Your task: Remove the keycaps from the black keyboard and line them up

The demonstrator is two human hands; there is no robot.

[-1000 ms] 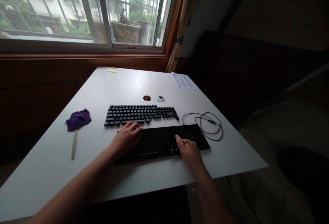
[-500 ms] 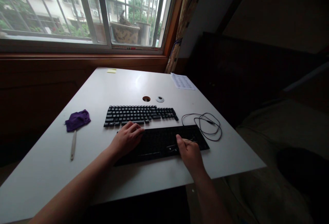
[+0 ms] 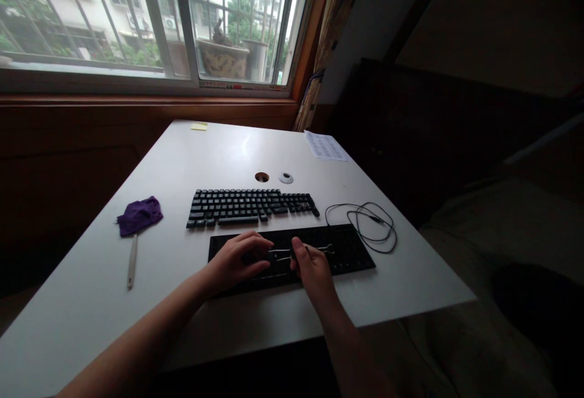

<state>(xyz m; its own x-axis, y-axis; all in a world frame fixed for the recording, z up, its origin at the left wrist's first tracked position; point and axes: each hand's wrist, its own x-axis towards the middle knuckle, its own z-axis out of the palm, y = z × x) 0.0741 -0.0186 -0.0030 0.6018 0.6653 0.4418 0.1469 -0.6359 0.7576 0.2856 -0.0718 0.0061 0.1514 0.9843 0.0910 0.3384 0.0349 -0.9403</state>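
My right hand [image 3: 312, 267] is closed around a thin wire tool [image 3: 283, 251], its prongs pointing at my left hand [image 3: 239, 258]. That one is half curled, thumb and fingertips a little apart at the prong ends; I cannot tell whether anything small sits between them. Both hands are over the black keyboard base [image 3: 349, 249], which lies on the white table [image 3: 406, 300]. I judge the step in hand to be handling something at the tool's tip; the next move calls for a steady right grip while my left fingers work there gently. Just beyond the base, black keycaps [image 3: 237, 203] lie in rows, near the looped cable [image 3: 385, 227] on the right.
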